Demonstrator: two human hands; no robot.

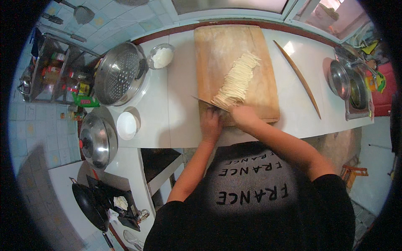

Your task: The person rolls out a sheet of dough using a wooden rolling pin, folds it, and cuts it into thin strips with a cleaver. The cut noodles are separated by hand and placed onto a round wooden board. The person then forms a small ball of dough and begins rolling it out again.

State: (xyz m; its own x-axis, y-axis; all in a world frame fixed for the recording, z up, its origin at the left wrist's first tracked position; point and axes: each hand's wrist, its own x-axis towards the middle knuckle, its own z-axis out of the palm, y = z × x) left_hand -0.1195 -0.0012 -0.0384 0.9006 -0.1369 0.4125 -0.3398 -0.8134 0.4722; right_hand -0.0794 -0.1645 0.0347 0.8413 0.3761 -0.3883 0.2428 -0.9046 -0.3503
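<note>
A wooden cutting board (207, 62) lies on the white counter, dusted with what looks like flour. Across it runs a long row of thin cut noodles (237, 80). At the row's near end is a knife (205, 101), its blade slanting from upper left toward my right hand (243, 116). That hand is closed around the handle, which its fingers hide. My left hand (211, 123) rests at the board's near edge, just below the blade, with its fingers bent; what lies under its fingertips is hidden.
Right of the board lies a tapered wooden rolling pin (298, 75); beyond it are a metal bowl (338, 79) and a sink. To the left stand a steamer pot (121, 73), a bowl of white powder (161, 56), a white bowl (127, 125) and a domed lid (95, 141). A wok (88, 204) sits lower left.
</note>
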